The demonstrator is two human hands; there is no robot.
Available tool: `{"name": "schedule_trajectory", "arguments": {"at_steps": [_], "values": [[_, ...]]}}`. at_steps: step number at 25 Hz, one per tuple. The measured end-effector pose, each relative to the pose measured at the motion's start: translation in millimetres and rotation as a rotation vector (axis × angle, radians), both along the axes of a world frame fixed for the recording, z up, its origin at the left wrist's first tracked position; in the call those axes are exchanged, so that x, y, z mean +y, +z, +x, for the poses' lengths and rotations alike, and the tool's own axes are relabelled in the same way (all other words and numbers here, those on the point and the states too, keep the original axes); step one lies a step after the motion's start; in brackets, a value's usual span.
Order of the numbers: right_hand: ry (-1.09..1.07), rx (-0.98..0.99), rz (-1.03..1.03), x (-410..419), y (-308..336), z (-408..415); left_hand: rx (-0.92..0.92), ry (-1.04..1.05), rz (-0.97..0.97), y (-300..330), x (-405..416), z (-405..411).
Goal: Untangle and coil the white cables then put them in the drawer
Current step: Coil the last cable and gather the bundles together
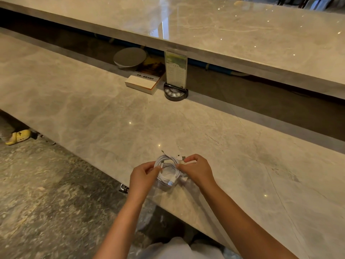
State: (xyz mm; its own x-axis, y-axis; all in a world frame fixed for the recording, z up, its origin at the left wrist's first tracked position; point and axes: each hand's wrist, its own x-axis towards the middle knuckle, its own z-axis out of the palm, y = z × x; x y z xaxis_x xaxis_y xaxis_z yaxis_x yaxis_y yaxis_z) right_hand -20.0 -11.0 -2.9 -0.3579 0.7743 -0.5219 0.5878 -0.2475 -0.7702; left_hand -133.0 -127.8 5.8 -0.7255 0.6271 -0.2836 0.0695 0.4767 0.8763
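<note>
A round coil of thin white cables [169, 170] is held just above the near edge of the shiny grey stone tabletop [93, 116]. The left side of the coil is pinched by the left hand [143, 176], so its grip is clamped on the cables. The right side and a loose plug end are pinched by the right hand [198, 169], so that grip is clamped on the cables too. A plug with a blue tip hangs at the bottom of the coil. Farther back on the tabletop, a thick white and orange book [144, 78] is seen beside a black stand with buttons [175, 93]. A clear card is held upright in the stand.
</note>
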Motion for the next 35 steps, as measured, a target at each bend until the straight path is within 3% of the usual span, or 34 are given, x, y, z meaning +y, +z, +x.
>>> {"name": "schedule_trajectory", "arguments": {"at_steps": [7, 9, 11, 13, 26, 32, 35], "values": [[0.047, 0.008, 0.068, -6, -7, 0, 0.071, 0.012, -0.087, -15, 1, 0], [0.043, 0.018, 0.077, -6, -9, 0, 0.305, -0.073, -0.095, -19, -2, 1], [0.060, 0.022, 0.095, -6, -12, 0, 0.563, -0.294, -0.043, -25, -9, 5], [0.089, 0.027, 0.112, -6, -13, 1, 0.666, -0.520, -0.020, -36, -17, 9], [0.248, -0.032, 0.459, -19, -23, 8, 0.871, -0.616, -0.372, -46, -20, 7], [0.307, -0.056, 0.455, -15, -17, 10, 0.736, -0.621, -0.246, -28, -20, -7], [0.302, -0.060, 0.474, -12, -15, 13, 0.800, -0.520, -0.189, -10, -20, -10]]}}
